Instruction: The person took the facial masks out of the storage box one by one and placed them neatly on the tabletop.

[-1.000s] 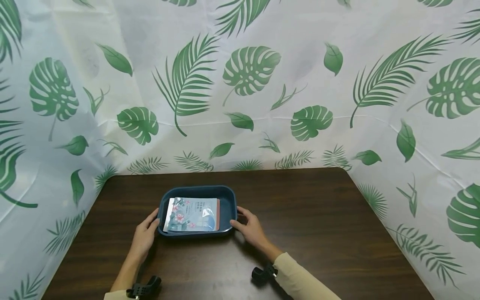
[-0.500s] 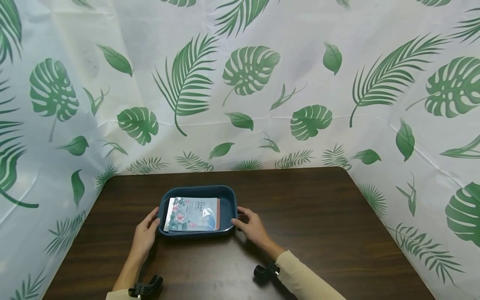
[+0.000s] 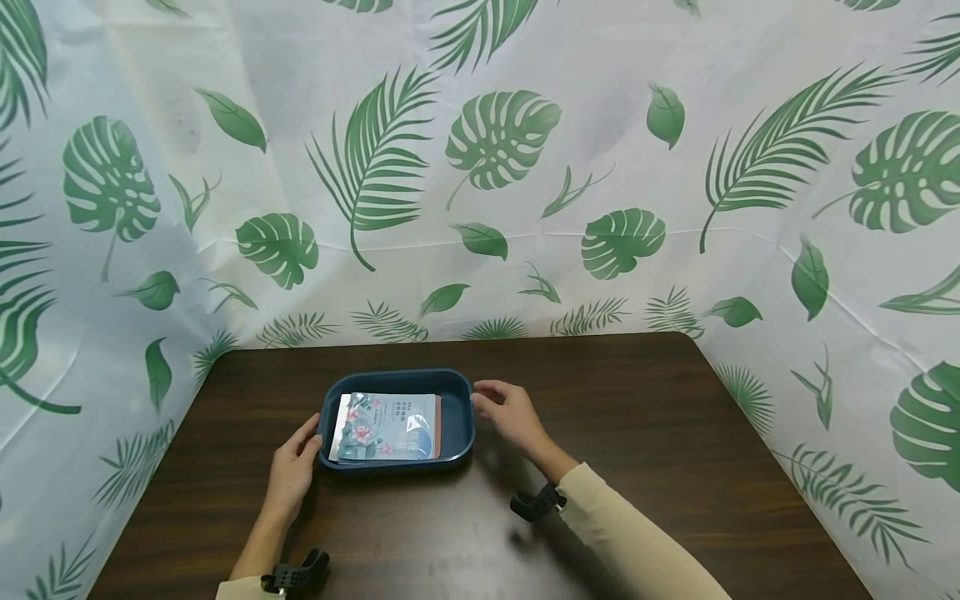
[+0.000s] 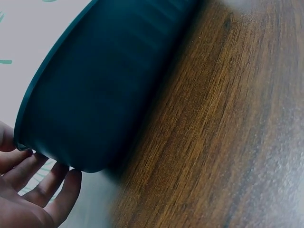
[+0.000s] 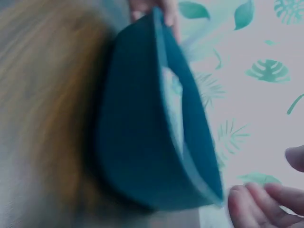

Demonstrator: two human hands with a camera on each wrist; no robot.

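Note:
A dark blue rectangular tray (image 3: 457,421) rests on the table, left of its middle. Inside it lies a flat, glossy packet (image 3: 390,427), light blue with pink flowers and printed characters; another pack's edge seems to show beneath it. My left hand (image 3: 291,471) holds the tray's left end; the left wrist view shows fingertips (image 4: 71,178) against the outer wall and the thumb by the rim. Beside the tray's upper right corner is my right hand (image 3: 513,414). In the blurred right wrist view its loosely bent fingers (image 5: 254,202) stand apart from the tray wall, holding nothing.
The dark wood-grain table (image 3: 615,433) extends to the right and front of the tray. Behind and at both sides hangs a white sheet (image 3: 540,208) with green leaf prints. A black wrist strap (image 3: 538,503) sits on each forearm.
My right hand has let go of the tray's right end and moved up and slightly away from it. The left hand, tray and packet have hardly moved.

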